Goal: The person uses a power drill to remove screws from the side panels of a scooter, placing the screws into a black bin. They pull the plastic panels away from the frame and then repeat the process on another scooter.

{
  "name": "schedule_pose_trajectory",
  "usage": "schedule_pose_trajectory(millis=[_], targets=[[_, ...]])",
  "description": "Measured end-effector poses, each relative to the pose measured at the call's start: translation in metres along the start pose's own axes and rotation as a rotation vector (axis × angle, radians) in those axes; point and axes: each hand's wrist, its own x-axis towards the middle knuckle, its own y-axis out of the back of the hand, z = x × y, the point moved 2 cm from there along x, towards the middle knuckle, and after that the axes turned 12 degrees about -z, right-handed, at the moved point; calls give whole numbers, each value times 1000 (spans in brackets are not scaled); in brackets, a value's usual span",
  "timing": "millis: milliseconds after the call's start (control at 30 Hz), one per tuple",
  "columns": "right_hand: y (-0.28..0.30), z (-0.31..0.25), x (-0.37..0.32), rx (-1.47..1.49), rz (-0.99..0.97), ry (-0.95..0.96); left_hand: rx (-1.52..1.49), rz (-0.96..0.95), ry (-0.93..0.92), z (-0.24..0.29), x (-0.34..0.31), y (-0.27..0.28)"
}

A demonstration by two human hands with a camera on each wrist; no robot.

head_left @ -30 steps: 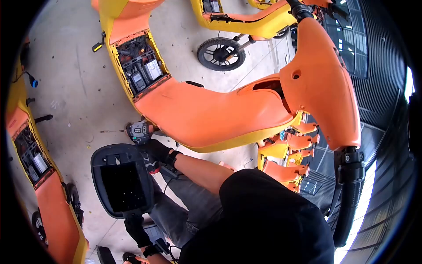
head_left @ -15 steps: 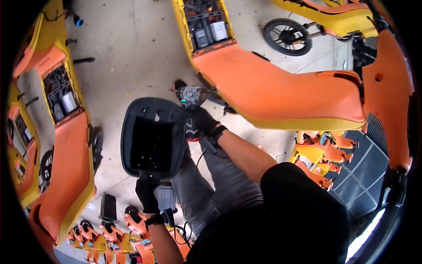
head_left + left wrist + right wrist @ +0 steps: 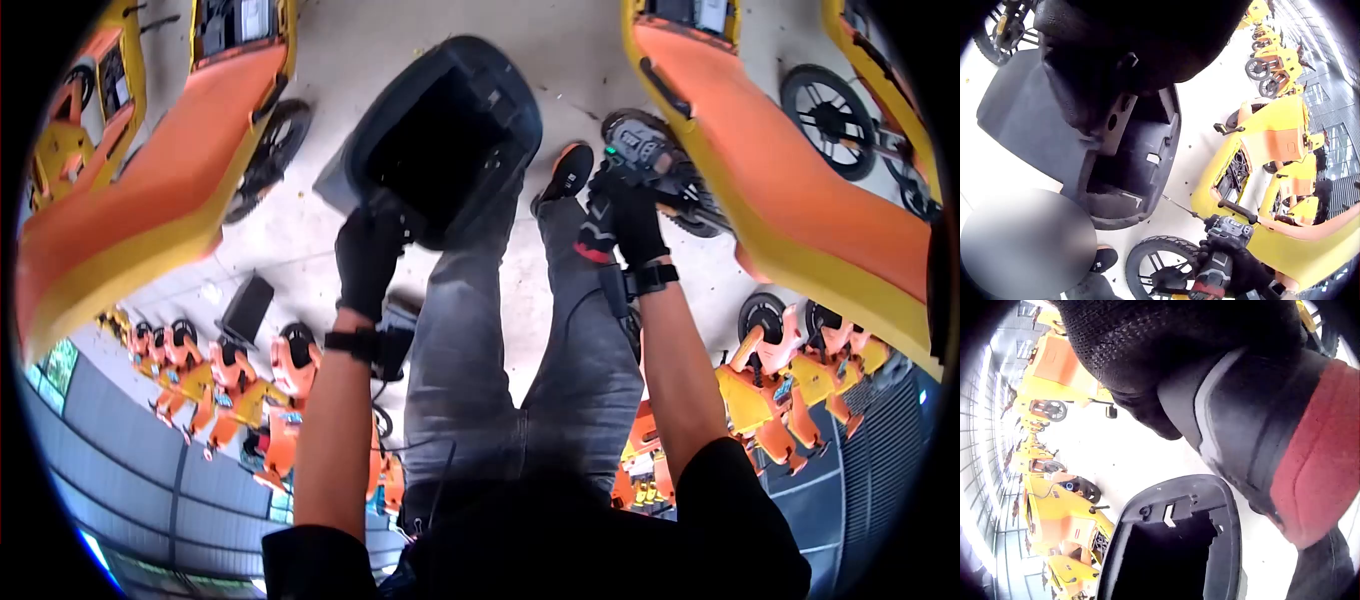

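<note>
Fingers curled, the left grip (image 3: 370, 258) is holding the black casing (image 3: 522, 105) by its near end, the long axis running forward and slightly rightward above the floor (image 3: 340, 70). The right grip (image 3: 630, 212) is clasping the drill (image 3: 636, 148), its body apart to the casing's right, its bit (image 3: 1180, 207) pointing leftward.

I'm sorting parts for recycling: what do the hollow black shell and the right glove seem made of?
Black shell: probably moulded plastic, mostly matte, judging by its rounded, one-piece look. Right glove: likely knitted fabric, dull black, given its bumpy, woven-looking texture.
</note>
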Motion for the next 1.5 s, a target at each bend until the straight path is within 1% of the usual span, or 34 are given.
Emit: schedule_pose_trajectory(millis=[67, 100, 167, 233, 300, 367, 400, 433, 467, 533, 567, 633, 667, 700, 733, 767, 800, 833, 900, 933, 967, 1033, 1067, 1133, 1167, 1200, 1233, 1267, 1300, 1333, 1367, 1400, 1433, 1500], targets=[[2, 9, -8, 240, 8, -119, 145, 47, -17, -2, 9, -5], [2, 1, -11, 465, 36, -217, 197, 48, -26, -2, 14, -8], [3, -1, -14, 144, 2, -53, 281, 34, -32, -9, 28, -12], [9, -3, -18, 337, -4, -287, 306, 36, 46, -11, 40, -17], [9, 6, -21, 342, 4, -226, 327, 25, 99, -11, 46, -27], [9, 8, -25, 222, 63, -155, 181, -1, 163, -11, 47, -41], [13, 17, -25, -107, -10, -58, 367, -66, 77, -25, 58, -49], [16, 24, -24, -101, -26, -47, 1113, -216, -358, -38, 67, -53], [18, 31, -25, -109, -14, -59, 793, -194, -289, -71, 72, -59], [18, 36, -23, -55, 44, -59, 635, -157, -237, -72, 69, -76], [19, 35, -22, 5, 85, -48, 796, -143, -250, -52, 51, -88], [16, 31, -16, -105, 119, 68, 1035, -221, -199, -46, 40, -103], [15, 32, -17, -87, 35, -47, 1057, -166, -218, -57, 36, -107], [11, 37, -15, -83, 35, -54, 1077, -112, -229, -77, 35, -109], [3, 43, -12, -269, -27, 32, 831, -131, -148, -134, 45, -111], [-3, 50, -5, -459, -83, 124, 383, -162, 44, -147, 43, -110], [-12, 70, 3, -761, -132, 278, -61, -86, 217, -157, 40, -108], [-19, 66, 9, -807, -185, 211, -426, -51, 558, -138, 31, -111], [-37, 61, 22, -583, -142, 45, -190, -116, 503, -161, 36, -110], [-45, 55, 27, -576, -120, 31, -296, -95, 611, -154, 40, -109], [-51, 48, 33, -639, -108, 78, -412, -135, 570, -158, 46, -108], [-60, 51, 42, -710, -117, 113, -612, -107, 705, -187, 60, -106], [-63, 57, 48, -637, -96, -29, -608, -112, 724, -199, 63, -108], [-70, 52, 56, -184, -3, -154, -591, -129, 688, -217, 72, -106], [-71, 41, 60, -204, 71, -205, -583, -130, 695, -238, 78, -100], [-70, 37, 63, -170, 66, -236, -327, -314, 229, -267, 90, -92], [-69, 36, 66, -137, 62, -271, -128, -404, 116, -273, 99, -82], [-67, 36, 71, -198, 52, -174, 121, -485, 61, -265, 103, -70], [-65, 35, 72, -258, 38, -80, 357, -613, 103, -252, 107, -59], [-69, 28, 62, -151, 85, -179, 501, -717, 166, -238, 108, -49], [-57, -3, 73, -152, 13, -223, 583, -778, 239, -214, 117, -37], [-53, 1, 74, -249, 32, 52, 827, -594, 422, -166, 120, -40], [-46, -12, 76, -345, 15, 6, 971, -432, 12, -172, 125, -42], [-36, -20, 77, -401, 57, 188, 876, -533, -45, -174, 138, -56]])
